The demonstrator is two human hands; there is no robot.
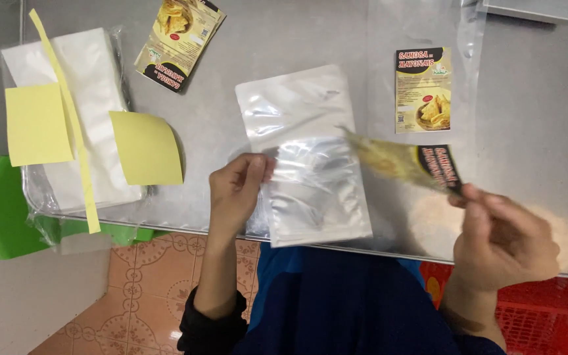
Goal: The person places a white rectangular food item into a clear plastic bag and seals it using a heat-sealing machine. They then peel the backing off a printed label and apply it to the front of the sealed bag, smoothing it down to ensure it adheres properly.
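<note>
1. Silver foil pouch (313, 190), flat and glossy, lies at centre frame on a second pouch (297, 98) of the same kind; both sit on the grey steel table (534, 112).
2. Left hand (235, 190) rests at the pouch's left edge, thumb and fingers pinching that edge.
3. Right hand (501, 240), lower right, pinches one end of a label (409, 164) between thumb and fingertips. The label is blurred, held in the air just right of the pouch; yellow and black print shows.
4. Progress, as judged: neither pouch in the centre carries a label on its visible face, so labelling of this pouch appears not yet done.
5. One label (423, 89) lies flat at upper right, under a clear film; a small stack of labels (179, 43) lies at upper centre-left.
6. Yellow backing sheets (146, 148), smooth and slightly curled, and a thin yellow strip (73, 131) lie at left on a bagged stack of white pouches (80, 72), suggesting several labels are already peeled.
7. Green plastic stool (4, 210) shows at lower left; red crate (540, 315) at lower right.
</note>
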